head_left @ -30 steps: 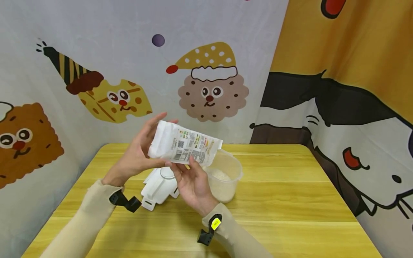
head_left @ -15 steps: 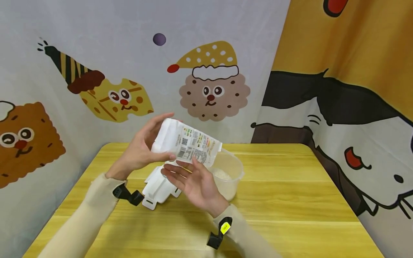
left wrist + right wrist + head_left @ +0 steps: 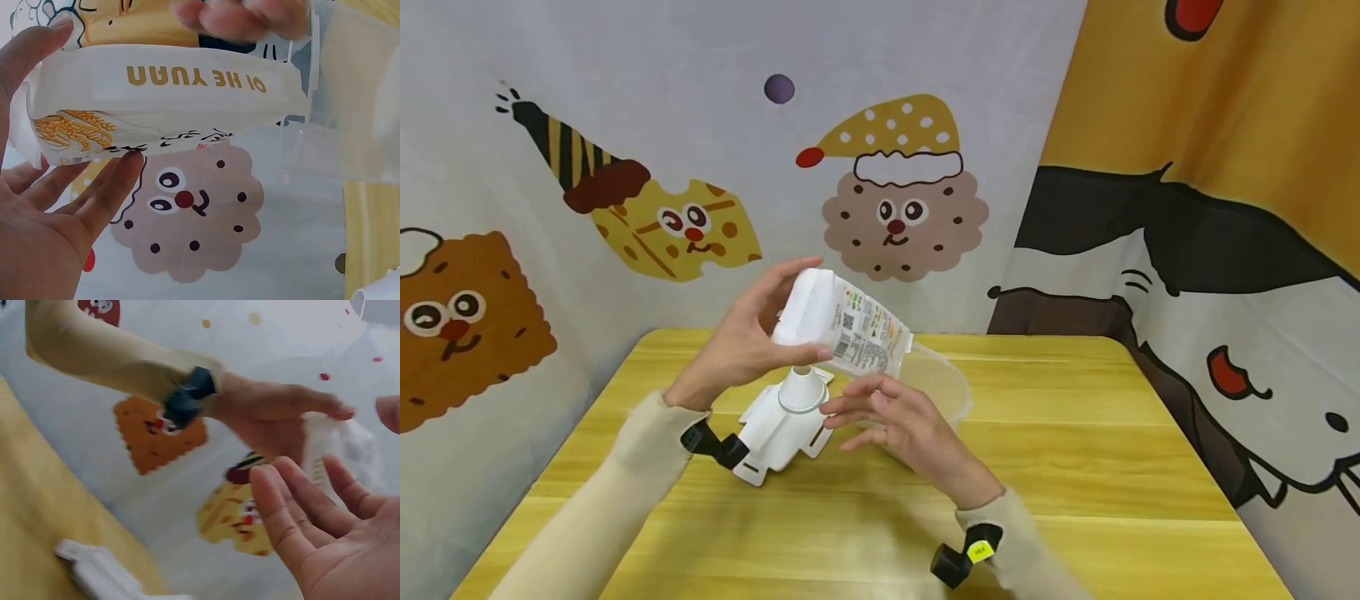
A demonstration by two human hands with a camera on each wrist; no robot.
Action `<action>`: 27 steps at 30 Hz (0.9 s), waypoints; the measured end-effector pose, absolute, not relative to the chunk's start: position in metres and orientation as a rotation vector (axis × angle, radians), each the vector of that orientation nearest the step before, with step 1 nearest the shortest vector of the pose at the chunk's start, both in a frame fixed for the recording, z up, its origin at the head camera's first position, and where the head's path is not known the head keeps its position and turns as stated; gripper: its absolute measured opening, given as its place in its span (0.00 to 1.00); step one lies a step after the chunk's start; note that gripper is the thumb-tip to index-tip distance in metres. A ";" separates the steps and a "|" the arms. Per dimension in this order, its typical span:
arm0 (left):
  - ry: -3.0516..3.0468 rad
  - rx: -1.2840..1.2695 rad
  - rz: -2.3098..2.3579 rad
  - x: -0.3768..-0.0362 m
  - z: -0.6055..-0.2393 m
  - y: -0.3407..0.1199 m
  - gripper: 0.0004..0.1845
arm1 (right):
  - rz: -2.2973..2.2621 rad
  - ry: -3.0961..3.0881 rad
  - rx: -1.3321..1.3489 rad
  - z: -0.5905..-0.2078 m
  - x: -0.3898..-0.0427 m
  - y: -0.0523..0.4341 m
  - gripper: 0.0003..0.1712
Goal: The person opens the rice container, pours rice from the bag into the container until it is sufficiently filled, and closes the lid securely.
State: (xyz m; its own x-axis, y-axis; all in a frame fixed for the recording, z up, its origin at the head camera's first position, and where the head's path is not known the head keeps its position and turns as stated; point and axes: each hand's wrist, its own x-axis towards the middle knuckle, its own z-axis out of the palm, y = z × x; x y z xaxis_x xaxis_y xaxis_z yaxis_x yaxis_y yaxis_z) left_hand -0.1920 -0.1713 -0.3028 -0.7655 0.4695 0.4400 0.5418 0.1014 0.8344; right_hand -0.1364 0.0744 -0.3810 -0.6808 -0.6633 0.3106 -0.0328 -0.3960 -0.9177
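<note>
My left hand (image 3: 741, 342) grips the base of a white rice packet (image 3: 865, 325), thumb on the near side. The packet slants down to the right, its narrow end at the rim of a clear plastic tub (image 3: 951, 379). In the left wrist view, gold letters and grain ears show on the packet (image 3: 169, 81), and the left fingers (image 3: 100, 194) support it from below. Just beneath the packet, apart from it, is my right hand (image 3: 910, 425), fingers loosely extended and holding nothing. It hides much of the tub's lower part. In the right wrist view its palm (image 3: 344, 544) faces the camera.
A white plastic lid (image 3: 775, 433) with slotted tabs and a cone-shaped spout lies on the wooden table (image 3: 1075, 450), left of the tub. Behind the table hangs a cloth (image 3: 700, 108) printed with cartoon snacks.
My right hand has let go of the packet and moved down and right, its palm turning. My left hand has shifted slightly right, tilting the packet more steeply. The spout now shows below it.
</note>
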 end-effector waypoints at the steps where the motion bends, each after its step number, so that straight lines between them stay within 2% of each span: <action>1: -2.285 -1.042 -1.766 -0.192 -0.302 -0.170 0.54 | -2.122 1.440 -1.011 -0.378 -0.137 0.079 0.19; 6: -2.287 -0.998 -1.721 -0.191 -0.298 -0.164 0.53 | -2.173 1.587 -1.186 -0.363 -0.141 0.098 0.16; 12: -2.317 -0.929 -1.680 -0.188 -0.292 -0.159 0.52 | -2.260 1.898 -1.204 -0.351 -0.145 0.115 0.12; 16: -2.325 -0.921 -1.662 -0.185 -0.289 -0.153 0.52 | -2.270 2.128 -1.184 -0.346 -0.151 0.123 0.13; 21: -2.321 -0.938 -1.549 -0.180 -0.285 -0.145 0.53 | -2.131 2.408 -1.148 -0.341 -0.156 0.124 0.23; 27: -2.305 -1.032 -1.319 -0.174 -0.279 -0.129 0.54 | -1.969 2.547 -1.257 -0.339 -0.163 0.121 0.45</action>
